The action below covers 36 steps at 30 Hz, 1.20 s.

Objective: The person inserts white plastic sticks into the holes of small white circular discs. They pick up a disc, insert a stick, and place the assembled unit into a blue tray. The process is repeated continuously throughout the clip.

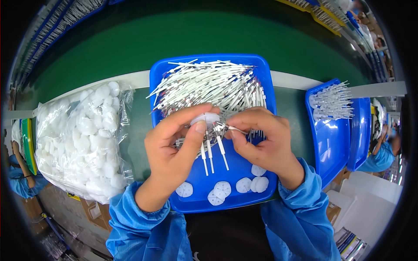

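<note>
Over the blue tray, my left hand grips a round white plastic disc between thumb and fingers. Several thin white sticks hang from the disc, pointing down toward me. Beside it, my right hand pinches another thin stick, its inner end close to the disc's edge; whether it touches is hidden by my fingertips. Behind my hands, a large heap of white sticks with darker tips fills the tray's far part. Several loose white discs lie in its near part.
To the left lies a clear plastic bag full of white discs. On the right, a second blue tray holds discs fitted with sticks. A green work surface stretches beyond. Other people sit at both sides.
</note>
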{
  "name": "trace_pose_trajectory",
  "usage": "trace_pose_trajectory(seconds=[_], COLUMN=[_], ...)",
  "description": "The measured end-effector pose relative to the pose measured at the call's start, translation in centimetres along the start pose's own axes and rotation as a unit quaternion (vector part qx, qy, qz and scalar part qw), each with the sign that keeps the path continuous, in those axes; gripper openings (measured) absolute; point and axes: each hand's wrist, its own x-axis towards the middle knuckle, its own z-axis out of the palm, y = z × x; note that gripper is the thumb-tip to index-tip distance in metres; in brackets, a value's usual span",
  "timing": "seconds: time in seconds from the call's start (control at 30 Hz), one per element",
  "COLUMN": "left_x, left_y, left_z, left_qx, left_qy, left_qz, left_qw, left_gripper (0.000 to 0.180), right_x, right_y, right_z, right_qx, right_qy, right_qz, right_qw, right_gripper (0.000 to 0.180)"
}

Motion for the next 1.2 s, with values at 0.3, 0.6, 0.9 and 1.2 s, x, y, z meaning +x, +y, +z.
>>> trace_pose_trajectory(seconds=[0.3,0.6,0.9,1.2], left_x=[0.4,0.6,1.2,0.8], left_y=[-0.6,-0.8,-0.2,-0.2], left_z=[-0.3,-0.1,0.0,0.6], left_qx=[0.047,0.171,0.332,0.389], left_qy=[0.022,0.009,-0.051,-0.057], left_qz=[0.030,0.077,0.177,0.199], left_qw=[0.998,0.982,0.925,0.898], left_gripper=[0.032,0.037,0.041,0.039], right_x=[0.2,0.0,0.2,-0.3], right_y=[-1.2,-1.1,0.3,-0.2], right_z=[-0.9,-0.4,-0.1,0.0], right_qx=[-0.053,-0.044,-0.184,-0.244], right_qy=[-0.040,-0.025,0.017,0.020], right_qz=[0.028,0.025,-0.064,-0.056], right_qw=[0.997,0.998,0.981,0.968], right_gripper=[0.028,0.021,0.015,0.016])
